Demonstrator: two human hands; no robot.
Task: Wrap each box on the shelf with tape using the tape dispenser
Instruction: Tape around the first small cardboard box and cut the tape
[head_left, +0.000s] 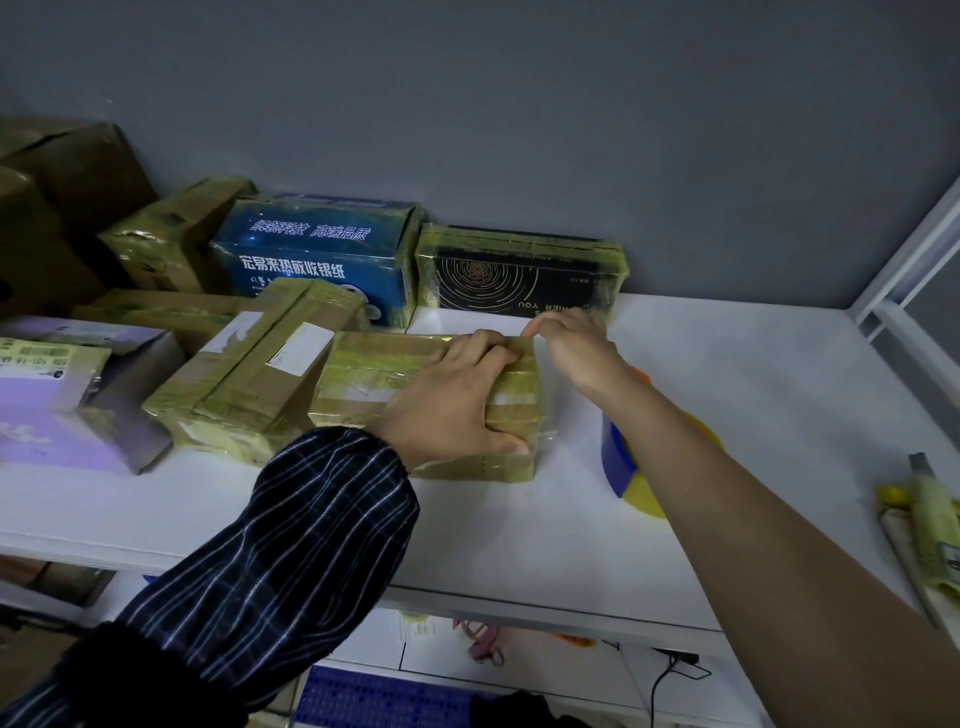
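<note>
A small cardboard box (374, 364) wrapped in yellowish tape lies in the middle of the white shelf (727, 389). My left hand (457, 400) grips it from above, fingers curled over the top and thumb on the near side. My right hand (576, 348) is at the box's far right corner, its forefinger stretched out and touching the top edge; the other fingers are hidden. The tape dispenser (631, 467), blue and yellow with a roll of tape, stands on the shelf just right of the box, partly hidden under my right forearm.
Several taped boxes crowd the left and back: a brown one (249, 374), a blue one (311, 254), a black one (519, 275), a purple one (62, 405). A tape-covered tool (930, 519) lies at the right edge. A white shelf post (904, 270) rises at right.
</note>
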